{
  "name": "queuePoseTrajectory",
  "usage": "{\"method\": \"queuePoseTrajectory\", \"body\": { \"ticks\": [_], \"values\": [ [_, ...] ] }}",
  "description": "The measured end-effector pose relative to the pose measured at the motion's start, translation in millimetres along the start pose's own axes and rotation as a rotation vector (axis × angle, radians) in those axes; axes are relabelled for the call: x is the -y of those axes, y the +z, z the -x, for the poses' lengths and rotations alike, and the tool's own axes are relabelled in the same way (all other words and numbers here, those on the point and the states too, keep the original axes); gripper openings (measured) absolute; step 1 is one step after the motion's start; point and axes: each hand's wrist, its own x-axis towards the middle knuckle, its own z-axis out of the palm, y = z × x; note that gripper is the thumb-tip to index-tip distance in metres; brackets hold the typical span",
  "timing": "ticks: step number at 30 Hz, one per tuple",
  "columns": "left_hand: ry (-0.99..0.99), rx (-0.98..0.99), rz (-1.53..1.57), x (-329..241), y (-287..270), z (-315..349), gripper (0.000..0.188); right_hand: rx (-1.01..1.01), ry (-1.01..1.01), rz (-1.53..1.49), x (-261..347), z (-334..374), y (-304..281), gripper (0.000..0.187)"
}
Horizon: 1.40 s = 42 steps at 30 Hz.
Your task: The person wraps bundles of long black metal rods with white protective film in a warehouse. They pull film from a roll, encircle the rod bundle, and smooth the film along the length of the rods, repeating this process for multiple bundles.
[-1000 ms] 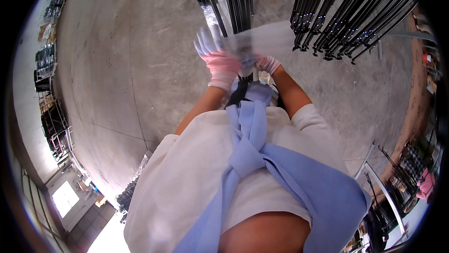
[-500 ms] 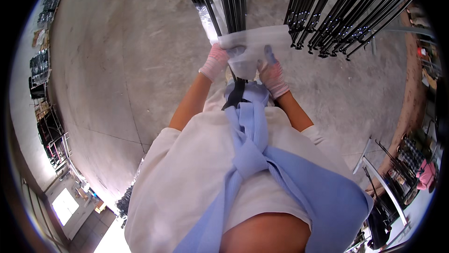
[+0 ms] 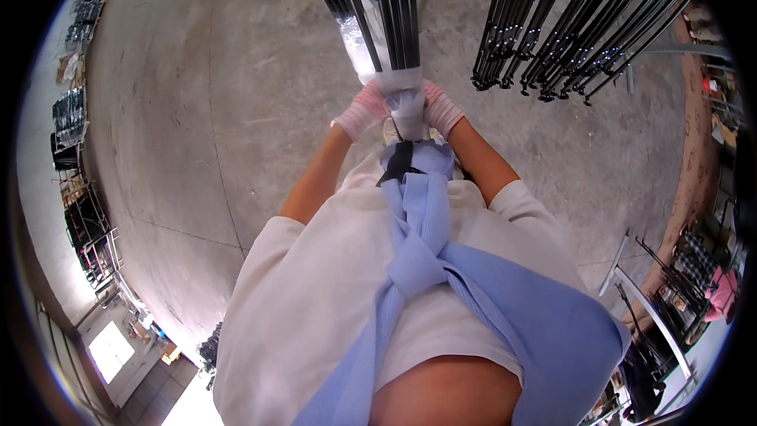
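A bundle of long black rods (image 3: 400, 12) comes in from the top centre. A translucent white wrapping sheet (image 3: 405, 83) is around its near end, low in front of me. My left hand (image 3: 366, 109), in a pink-and-white glove, presses the sheet's left side. Opposite it, my right hand (image 3: 439, 106), gloved the same way, grips the right side. The fingers of both hands are partly hidden behind the sheet. Just left of the bundle, more black rods end in a shiny clear plastic wrap (image 3: 357, 46).
Several more black rods (image 3: 544, 40) with knobbed ends hang or lean at the upper right. Metal framing (image 3: 643, 308) and piled goods line the right edge. Loaded racks (image 3: 83, 221) run along the left wall. Concrete floor (image 3: 268, 71) surrounds me.
The sheet's loose flap, spread out to the right before, is now folded around the rod ends. My right hand has moved left and closed against the bundle; my left hand stays near its place.
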Motion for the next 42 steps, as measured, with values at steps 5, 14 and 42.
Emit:
{"method": "queuePoseTrajectory", "body": {
  "ticks": [5, 14, 42],
  "values": [
    [-0.435, -0.058, -1.183, -58, -4, 8, 0.045, 0.176, 0.37, -0.971, 37, -8, 18, 0.02],
    [0.117, -0.118, -0.054, -12, -37, 30, 0.047, 0.233, 0.275, -0.466, 23, -25, 24, 0.02],
    [0.355, 0.068, -0.605, 37, -50, -6, 0.032, 0.237, 0.397, -0.87, 54, -6, 50, 0.013]
  ]
}}
